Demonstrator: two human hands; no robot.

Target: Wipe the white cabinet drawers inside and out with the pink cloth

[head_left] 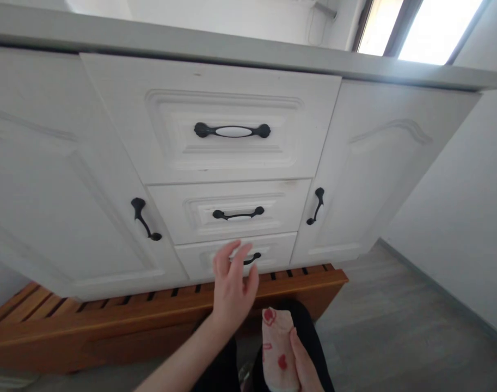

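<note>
My left hand [234, 288] reaches out in front of the bottom drawer [278, 247], its fingers curved and spread apart, with nothing visible in them. It covers the left part of that drawer's dark handle [254, 257]; whether a fingertip touches the handle I cannot tell. Low in the view, over my right knee, my right hand [303, 362] grips a pale pink sock [275, 340] with red hearts on it. The thumb lies along the sock's right edge, and the other fingers are hidden beneath it.
Above are a middle drawer [281, 209] and a larger top drawer [235, 163], both closed, between two closed cabinet doors [40, 201]. A brown slatted wooden bench [150, 321] stands below the white cabinet, close to my knees. A wall and grey floor [379, 326] lie to the right.
</note>
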